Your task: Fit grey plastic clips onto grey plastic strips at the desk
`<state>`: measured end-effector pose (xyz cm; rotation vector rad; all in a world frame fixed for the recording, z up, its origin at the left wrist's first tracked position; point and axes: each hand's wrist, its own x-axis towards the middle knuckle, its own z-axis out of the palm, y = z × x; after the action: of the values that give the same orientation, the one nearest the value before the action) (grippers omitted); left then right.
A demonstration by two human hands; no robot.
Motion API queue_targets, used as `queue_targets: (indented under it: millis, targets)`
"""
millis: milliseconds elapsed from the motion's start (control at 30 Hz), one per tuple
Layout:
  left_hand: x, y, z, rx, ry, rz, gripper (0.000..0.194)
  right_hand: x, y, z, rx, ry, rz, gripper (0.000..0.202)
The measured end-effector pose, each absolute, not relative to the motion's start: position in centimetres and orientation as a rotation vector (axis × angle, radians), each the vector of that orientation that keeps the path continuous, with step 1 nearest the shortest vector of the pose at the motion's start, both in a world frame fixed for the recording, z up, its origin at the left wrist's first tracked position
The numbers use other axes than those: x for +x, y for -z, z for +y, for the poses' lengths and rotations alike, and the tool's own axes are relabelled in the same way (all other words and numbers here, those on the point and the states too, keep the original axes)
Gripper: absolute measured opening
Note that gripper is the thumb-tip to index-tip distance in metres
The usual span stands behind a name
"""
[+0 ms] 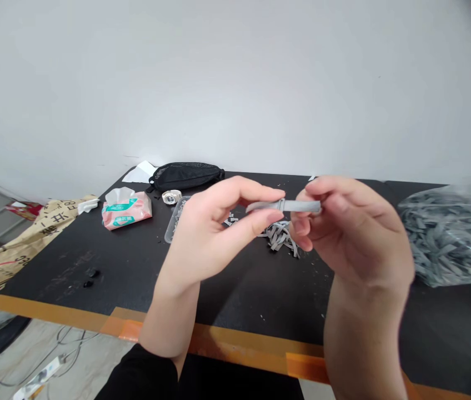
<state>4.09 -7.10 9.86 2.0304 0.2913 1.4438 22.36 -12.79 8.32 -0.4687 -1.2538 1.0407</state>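
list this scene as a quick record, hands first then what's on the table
left hand: pinches a gray strip between thumb and fingers
right hand: at the strip's other end, grip unclear
behind hands: loose gray strips; clear tray, partly hidden
right side: clear bag of gray strips
left side: tissue pack, white watch
back: black pouch
surface: dark table

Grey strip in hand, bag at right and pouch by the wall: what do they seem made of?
Grey strip: matte, perhaps fabric or soft plastic; flat with a curved end.
Bag: clear, glossy plastic film; highlights, contents visible through it.
Pouch: probably dull synthetic fabric; mesh texture shows.
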Motion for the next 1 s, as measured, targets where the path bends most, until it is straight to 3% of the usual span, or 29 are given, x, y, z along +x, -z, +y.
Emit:
queue_targets:
  millis: [233,467,733,1000]
  targets:
    - [4.3,-10.0,-7.0,1.703,-1.055,0.150,0.009,22.7,-8.2,-13.0,-0.523,-1.043,-1.359,0.013]
    - [4.1,-9.7,-7.0,1.733,-1.063,0.150,0.010,22.9,-8.3,-12.7,-0.423,-1.125,-1.414,0.016]
    - [4.1,-9.5,-7.6,1.827,-1.134,0.229,0.009,22.3,-9.0,-13.3,-0.610,-1.201,-1.241,0.004]
    - [4.6,-9.6,-8.0,1.873,-1.276,0.178,0.017,21.1,-9.7,-14.8,-0.738,-1.028,-1.138,0.006]
